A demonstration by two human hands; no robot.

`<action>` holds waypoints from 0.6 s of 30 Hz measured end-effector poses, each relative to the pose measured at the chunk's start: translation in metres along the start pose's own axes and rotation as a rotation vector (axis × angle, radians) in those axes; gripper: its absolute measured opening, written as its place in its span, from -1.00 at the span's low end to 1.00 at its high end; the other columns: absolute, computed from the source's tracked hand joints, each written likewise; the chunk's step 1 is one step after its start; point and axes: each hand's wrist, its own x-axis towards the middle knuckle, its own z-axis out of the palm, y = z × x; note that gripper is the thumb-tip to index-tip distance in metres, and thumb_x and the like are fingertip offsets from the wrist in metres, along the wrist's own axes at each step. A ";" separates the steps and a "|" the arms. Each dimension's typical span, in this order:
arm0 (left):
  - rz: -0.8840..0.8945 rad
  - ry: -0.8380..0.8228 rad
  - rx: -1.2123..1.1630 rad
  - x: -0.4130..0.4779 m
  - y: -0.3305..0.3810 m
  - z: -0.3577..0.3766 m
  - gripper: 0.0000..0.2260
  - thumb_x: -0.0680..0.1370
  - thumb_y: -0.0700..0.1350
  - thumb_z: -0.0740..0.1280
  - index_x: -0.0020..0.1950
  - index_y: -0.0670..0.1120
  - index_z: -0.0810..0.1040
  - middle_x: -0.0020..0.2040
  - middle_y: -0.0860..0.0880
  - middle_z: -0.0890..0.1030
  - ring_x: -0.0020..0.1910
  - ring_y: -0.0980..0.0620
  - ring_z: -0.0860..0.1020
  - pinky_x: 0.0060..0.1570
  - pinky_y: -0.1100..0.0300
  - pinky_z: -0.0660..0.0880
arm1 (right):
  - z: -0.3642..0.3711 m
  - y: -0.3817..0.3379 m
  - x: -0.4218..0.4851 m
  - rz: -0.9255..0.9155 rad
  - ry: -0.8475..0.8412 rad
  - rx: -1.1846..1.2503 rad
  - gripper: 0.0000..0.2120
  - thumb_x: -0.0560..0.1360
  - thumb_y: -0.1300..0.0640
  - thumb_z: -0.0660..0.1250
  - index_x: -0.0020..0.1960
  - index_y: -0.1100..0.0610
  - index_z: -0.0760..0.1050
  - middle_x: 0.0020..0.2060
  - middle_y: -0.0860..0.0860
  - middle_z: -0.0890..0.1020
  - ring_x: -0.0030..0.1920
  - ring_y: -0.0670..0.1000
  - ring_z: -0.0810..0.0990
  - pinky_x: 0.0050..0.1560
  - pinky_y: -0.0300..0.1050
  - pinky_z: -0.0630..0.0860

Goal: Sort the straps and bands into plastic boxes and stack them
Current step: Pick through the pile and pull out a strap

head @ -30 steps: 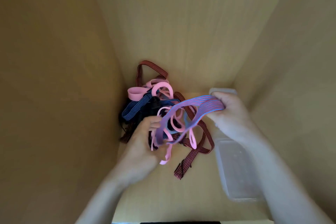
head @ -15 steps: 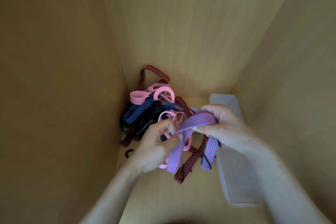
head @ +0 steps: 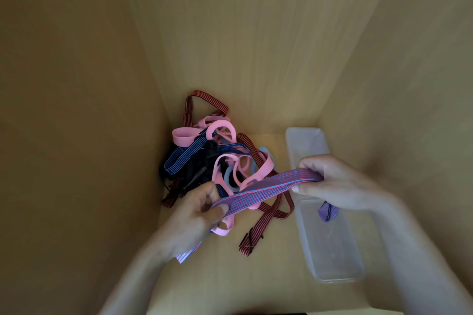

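Observation:
A purple and blue striped strap (head: 266, 190) is stretched taut between my two hands. My left hand (head: 197, 215) pinches its lower left part, and one end hangs below that hand. My right hand (head: 332, 181) grips the other part above the clear plastic box (head: 332, 245), where the strap's second end dangles. Behind the strap lies a tangled pile of straps and bands (head: 212, 161): pink loops, dark red striped straps, a navy striped strap, a pale blue band and black buckles.
I am looking into a wooden compartment with a left wall (head: 76, 110), a back wall (head: 243, 46) and a right wall (head: 409, 110). The long clear box lies along the right wall on the wooden floor (head: 256, 276).
My hands have moved apart, pulling the bunched purple strap out straight. My right hand has shifted right over the clear box.

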 end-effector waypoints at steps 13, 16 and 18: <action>-0.168 0.087 -0.127 0.005 -0.018 0.029 -0.71 0.43 -0.23 0.19 0.08 -0.37 0.44 -0.40 -0.02 0.44 -0.34 -0.02 0.34 -0.31 0.20 0.30 | 0.087 -0.036 0.021 0.351 0.213 1.337 -0.69 0.63 0.25 0.15 -0.29 0.12 0.34 -0.48 -0.02 0.29 -0.53 -0.06 0.27 -0.53 -0.25 0.23; -0.189 0.155 -0.198 0.006 -0.013 0.042 -0.60 0.32 -0.17 0.19 0.07 -0.36 0.48 -0.32 -0.14 0.36 -0.35 -0.01 0.32 -0.28 0.13 0.31 | 0.105 -0.043 0.024 0.387 0.336 1.314 -0.66 0.64 0.23 0.15 -0.31 0.13 0.33 -0.47 0.00 0.36 -0.47 -0.01 0.37 -0.44 -0.19 0.35; -0.183 0.125 -0.231 0.007 -0.014 0.047 -0.66 0.34 -0.15 0.22 0.07 -0.22 0.52 -0.28 -0.13 0.38 -0.32 0.01 0.34 -0.28 0.18 0.32 | 0.117 -0.042 0.025 0.399 0.421 1.137 -0.70 0.65 0.20 0.18 -0.26 0.14 0.39 -0.42 0.02 0.44 -0.35 0.07 0.44 -0.19 -0.04 0.46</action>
